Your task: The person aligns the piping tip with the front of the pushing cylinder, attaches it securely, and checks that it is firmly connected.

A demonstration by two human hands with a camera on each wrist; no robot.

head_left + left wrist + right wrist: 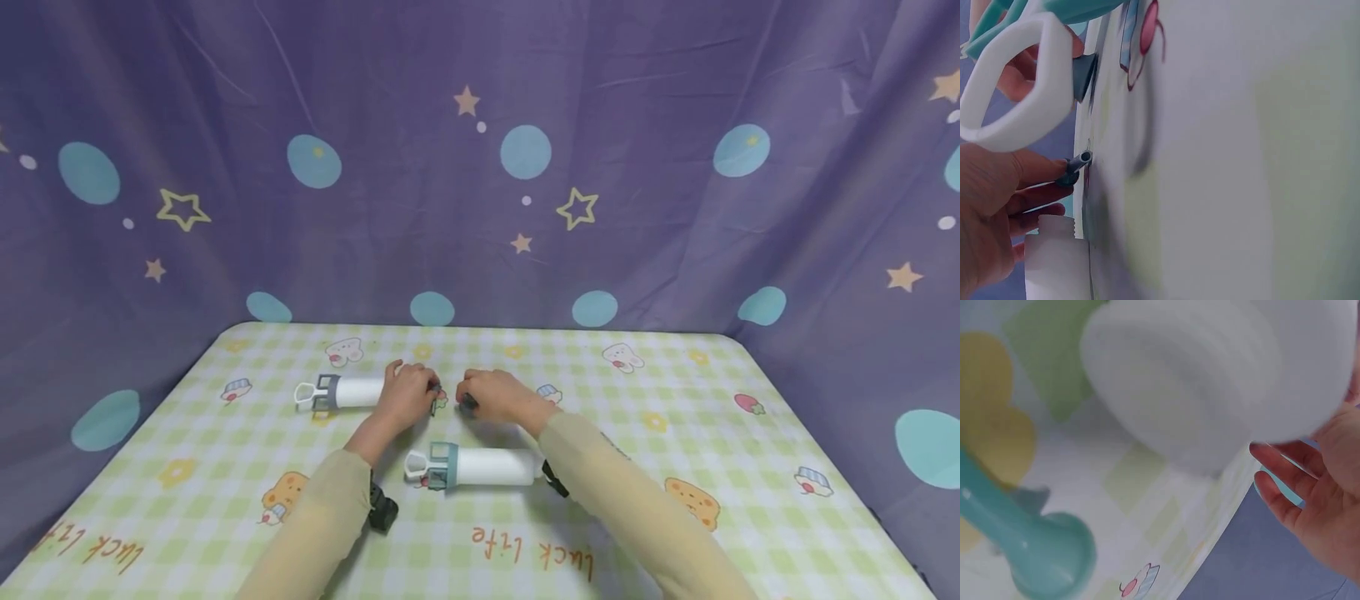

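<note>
My left hand (408, 393) pinches a small dark grey tube-ended nozzle (1079, 164) between thumb and fingers. Beside that hand lies a white cylinder with a grey collar and white loop handle (360, 392); its threaded neck (1057, 226) shows in the left wrist view. Facing it, my right hand (491, 393) grips a dark grey piece (1084, 76), mostly covered by the fingers. Nearer the front lies a second white cylinder (495, 467) with a teal collar (444, 465), below the right forearm. The right wrist view shows a blurred white cylinder end close up.
A teal round-ended piece (1054, 556) lies on the checked tablecloth (187, 517), near the right forearm. A purple curtain (390, 250) hangs behind the table. Black wrist cameras (382, 507) sit under the sleeves, close to the teal-collared cylinder.
</note>
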